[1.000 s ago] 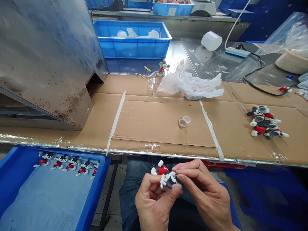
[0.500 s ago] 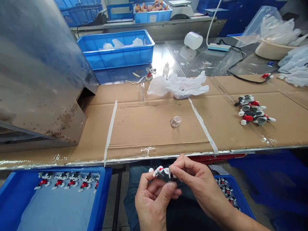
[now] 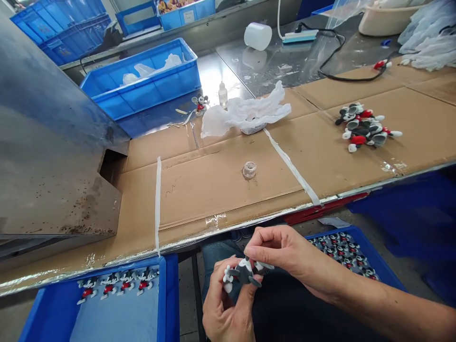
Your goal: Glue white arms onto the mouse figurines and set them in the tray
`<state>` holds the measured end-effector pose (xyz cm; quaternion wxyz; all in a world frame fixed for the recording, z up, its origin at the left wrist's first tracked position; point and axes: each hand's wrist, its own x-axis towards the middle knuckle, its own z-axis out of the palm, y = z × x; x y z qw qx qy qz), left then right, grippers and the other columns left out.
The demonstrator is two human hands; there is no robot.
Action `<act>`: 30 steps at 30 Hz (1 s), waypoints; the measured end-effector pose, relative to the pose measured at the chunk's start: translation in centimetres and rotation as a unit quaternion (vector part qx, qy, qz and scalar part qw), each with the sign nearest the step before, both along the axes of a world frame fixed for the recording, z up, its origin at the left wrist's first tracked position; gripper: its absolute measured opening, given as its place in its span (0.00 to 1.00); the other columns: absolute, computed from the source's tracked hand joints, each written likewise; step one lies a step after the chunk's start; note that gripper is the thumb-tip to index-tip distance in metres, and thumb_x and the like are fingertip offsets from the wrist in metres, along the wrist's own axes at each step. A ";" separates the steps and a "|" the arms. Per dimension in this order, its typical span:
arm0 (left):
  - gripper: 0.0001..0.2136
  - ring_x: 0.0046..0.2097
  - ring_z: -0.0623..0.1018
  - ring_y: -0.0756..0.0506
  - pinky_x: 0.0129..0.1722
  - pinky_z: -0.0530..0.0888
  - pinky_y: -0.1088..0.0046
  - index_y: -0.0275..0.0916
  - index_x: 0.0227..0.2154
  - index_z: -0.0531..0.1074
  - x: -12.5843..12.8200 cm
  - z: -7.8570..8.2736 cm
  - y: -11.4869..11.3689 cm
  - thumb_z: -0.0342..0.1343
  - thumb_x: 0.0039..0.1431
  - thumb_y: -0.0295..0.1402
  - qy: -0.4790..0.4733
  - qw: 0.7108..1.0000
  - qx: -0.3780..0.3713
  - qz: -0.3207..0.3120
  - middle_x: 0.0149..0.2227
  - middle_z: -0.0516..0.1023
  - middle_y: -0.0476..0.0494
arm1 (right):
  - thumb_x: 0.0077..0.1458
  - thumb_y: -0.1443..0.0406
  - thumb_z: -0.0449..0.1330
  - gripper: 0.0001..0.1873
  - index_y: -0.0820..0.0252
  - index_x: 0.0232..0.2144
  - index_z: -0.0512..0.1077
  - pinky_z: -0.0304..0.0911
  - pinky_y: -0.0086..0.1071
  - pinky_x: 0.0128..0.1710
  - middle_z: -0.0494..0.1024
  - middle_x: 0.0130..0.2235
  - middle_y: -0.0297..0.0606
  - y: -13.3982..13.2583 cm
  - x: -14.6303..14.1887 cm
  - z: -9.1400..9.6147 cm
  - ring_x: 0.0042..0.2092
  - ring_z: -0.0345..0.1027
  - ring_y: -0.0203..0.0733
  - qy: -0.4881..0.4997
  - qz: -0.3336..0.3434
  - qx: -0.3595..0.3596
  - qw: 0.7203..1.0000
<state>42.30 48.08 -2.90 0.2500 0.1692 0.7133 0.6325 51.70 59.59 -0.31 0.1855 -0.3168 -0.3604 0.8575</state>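
Observation:
A mouse figurine [image 3: 245, 272], black, white and grey, is held over my lap, below the front edge of the table. My left hand [image 3: 228, 306] is closed around it, thumb on the near side and fingers behind. From the right, my right hand [image 3: 285, 251] pinches the figurine's face end between thumb and forefinger. Fingers cover part of the figurine, so its red part is hidden. On the left, a blue tray [image 3: 167, 294] holds several mouse figurines [image 3: 125, 281] in a row. More figurines [image 3: 342, 249] fill a blue tray [image 3: 386, 280] on the right.
Cardboard [image 3: 213, 190] covers the table, with a small clear ring-shaped cup [image 3: 249, 170] on it. Several figurines [image 3: 366, 127] are piled at right. Behind lie a white plastic bag [image 3: 245, 114], a small bottle [image 3: 223, 94] and a blue crate [image 3: 149, 90]. A metal housing [image 3: 53, 142] stands left.
The figurine has been turned in my hands, so its dark head and ears now face up. The view has tilted and shifted, showing more of the right-hand tray.

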 end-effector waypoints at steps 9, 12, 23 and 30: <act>0.13 0.32 0.79 0.49 0.34 0.73 0.76 0.48 0.31 0.82 0.6 0.6 0.2 0.76 0.40 0.34 0.047 0.999 0.014 -0.002 0.31 0.83 0.55 | 0.47 0.55 0.72 0.15 0.60 0.22 0.78 0.66 0.30 0.28 0.77 0.24 0.33 0.7 0.6 0.3 0.27 0.70 0.39 -0.034 0.014 0.074 0.997; 0.12 0.33 0.78 0.50 0.35 0.73 0.78 0.48 0.31 0.82 0.7 0.6 0.1 0.75 0.41 0.34 0.072 0.997 0.038 -0.018 0.31 0.83 0.57 | 0.50 0.60 0.68 0.10 0.59 0.22 0.79 0.64 0.29 0.28 0.75 0.25 0.33 0.7 0.9 0.3 0.28 0.69 0.39 -0.059 0.005 0.140 0.988; 0.13 0.36 0.82 0.47 0.39 0.76 0.76 0.50 0.36 0.81 0.5 -0.3 -0.5 0.71 0.48 0.27 0.174 0.976 0.101 -0.083 0.34 0.85 0.55 | 0.50 0.63 0.64 0.10 0.60 0.20 0.70 0.60 0.29 0.29 0.72 0.23 0.31 -1.0 1.0 0.7 0.27 0.64 0.37 -0.033 0.004 0.062 0.997; 0.12 0.32 0.80 0.51 0.36 0.75 0.80 0.51 0.32 0.81 0.7 0.4 -0.4 0.75 0.42 0.38 0.108 0.992 0.059 -0.031 0.30 0.84 0.59 | 0.57 0.55 0.65 0.18 0.61 0.23 0.72 0.59 0.32 0.35 0.73 0.25 0.33 -0.9 1.3 0.2 0.29 0.64 0.38 -0.009 0.012 0.028 0.999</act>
